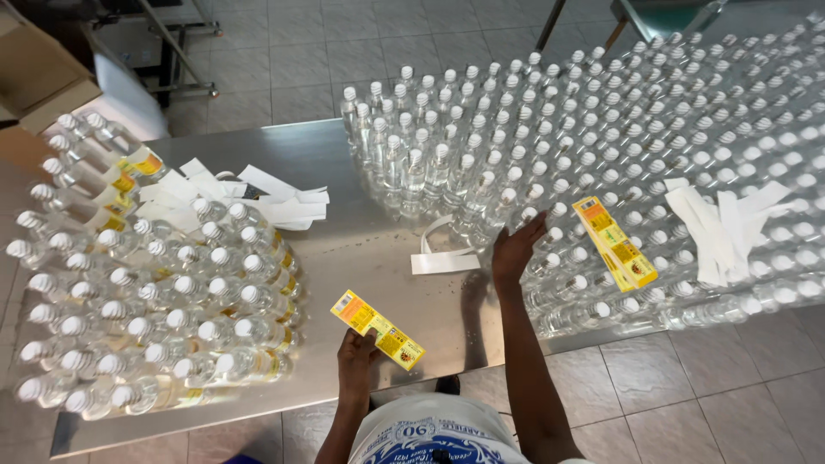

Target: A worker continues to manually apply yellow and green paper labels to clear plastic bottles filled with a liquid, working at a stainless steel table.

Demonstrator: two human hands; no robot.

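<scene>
My left hand [357,357] holds a yellow and orange label strip [378,330] just above the near edge of the steel table [361,249]. My right hand [516,247] reaches forward, its fingers on the caps of clear unlabelled bottles [550,129] at the near left corner of a large block of them. A second stack of yellow labels [614,242] lies on top of those bottles, to the right of my right hand.
Labelled bottles [163,309] with white caps stand packed on the table's left. White backing strips lie piled at the back left [249,193], near my right hand [443,258] and on the bottles at right [726,228]. Cardboard box [39,73] far left. Tiled floor around.
</scene>
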